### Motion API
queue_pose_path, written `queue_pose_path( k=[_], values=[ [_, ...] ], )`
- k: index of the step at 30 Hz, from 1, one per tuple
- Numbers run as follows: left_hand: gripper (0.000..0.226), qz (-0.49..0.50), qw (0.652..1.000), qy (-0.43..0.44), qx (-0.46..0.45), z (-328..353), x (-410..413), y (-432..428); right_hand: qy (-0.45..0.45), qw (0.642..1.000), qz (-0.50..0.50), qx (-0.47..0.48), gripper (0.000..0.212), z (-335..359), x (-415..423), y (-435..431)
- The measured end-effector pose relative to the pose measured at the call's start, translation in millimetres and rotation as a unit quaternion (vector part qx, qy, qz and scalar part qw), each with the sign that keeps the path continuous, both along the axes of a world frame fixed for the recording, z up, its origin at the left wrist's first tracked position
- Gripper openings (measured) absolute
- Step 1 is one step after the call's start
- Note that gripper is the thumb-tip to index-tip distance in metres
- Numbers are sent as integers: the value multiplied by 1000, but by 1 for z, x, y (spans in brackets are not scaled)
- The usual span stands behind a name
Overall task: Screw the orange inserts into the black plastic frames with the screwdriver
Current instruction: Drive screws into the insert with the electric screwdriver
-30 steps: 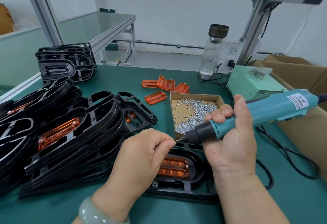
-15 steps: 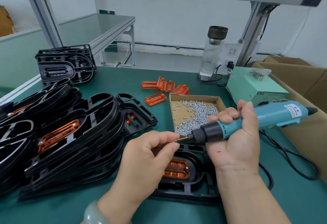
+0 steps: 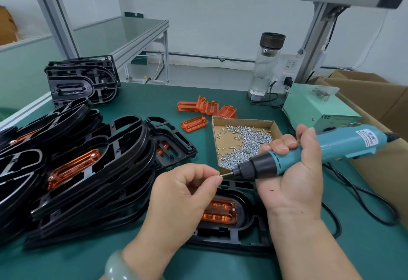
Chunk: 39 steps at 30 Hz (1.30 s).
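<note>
Working on the frame (image 3: 240, 239) lying flat on the mat (image 3: 364, 246) right at the near edge, with the insert (image 3: 220, 212) sitting in its window. Already showing 1 screw head at the insert's right end. Not seeing the left end, hidden behind the left hand (image 3: 183, 193).

Loading a screw (image 3: 219, 175) onto the bit, by the look of it. Pinching it between left thumb and forefinger, other fingers curled in, and holding it against the tip of the driver (image 3: 309, 151) just above the frame. Wrapping the right hand (image 3: 293, 176) fully round the driver's barrel, keeping it nearly level with the bit pointing left.

Guessing at the next move: getting the screw seated straight on the bit, then tipping the driver upright and down into the open hole, probably at the left end. Needing the left hand off the insert first, then maybe pressing the frame down with it to stop any skating.

Around that: box (image 3: 242, 121) of screws just behind the hands, about 5 loose inserts (image 3: 194, 124) beyond it, bottle (image 3: 266, 67) and power unit (image 3: 318, 107) at the back. Trailing a cable (image 3: 362, 193) across the mat on the right. Crowding in from the left, a big stack (image 3: 88, 169) of frames, touching the working frame or just beside it, can't tell which. Not seeing any real blocker besides that left hand.
</note>
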<state>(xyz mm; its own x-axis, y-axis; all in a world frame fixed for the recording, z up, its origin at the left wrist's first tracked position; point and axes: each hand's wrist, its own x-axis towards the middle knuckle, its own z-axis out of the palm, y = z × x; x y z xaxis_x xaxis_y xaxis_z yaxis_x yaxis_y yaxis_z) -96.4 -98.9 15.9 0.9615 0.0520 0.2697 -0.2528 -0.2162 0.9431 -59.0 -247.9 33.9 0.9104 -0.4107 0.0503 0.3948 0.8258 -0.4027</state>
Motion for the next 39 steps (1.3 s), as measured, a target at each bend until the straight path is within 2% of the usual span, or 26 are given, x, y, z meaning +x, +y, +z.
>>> queue_pose_path(
  k=[5,8,13,16,18,22,27,39],
  values=[
    [14,-9,999,12,-28,-1,1,-2,3,1000,-1,-2,9,-1,1,0],
    [16,0,1000,5,-13,-2,2,-1,-6,1000,-2,-2,25,0,1,2],
    [17,-9,1000,-4,-10,-1,2,-1,-13,1000,4,-5,21,1,0,1],
    [18,-25,1000,3,-8,-1,1,0,-8,1000,6,-7,34,2,1,-2],
    [23,-32,999,1,35,-2,2,4,1,1000,5,-9,38,3,1,-3],
    [36,-26,976,-21,215,-9,7,10,20,1000,2,4,33,4,2,-6],
    [60,-47,950,35,306,-19,14,13,55,998,-4,-23,17,2,4,-10],
    [34,-51,951,24,304,-22,19,20,44,989,29,-138,22,-2,2,-3]
  ],
)
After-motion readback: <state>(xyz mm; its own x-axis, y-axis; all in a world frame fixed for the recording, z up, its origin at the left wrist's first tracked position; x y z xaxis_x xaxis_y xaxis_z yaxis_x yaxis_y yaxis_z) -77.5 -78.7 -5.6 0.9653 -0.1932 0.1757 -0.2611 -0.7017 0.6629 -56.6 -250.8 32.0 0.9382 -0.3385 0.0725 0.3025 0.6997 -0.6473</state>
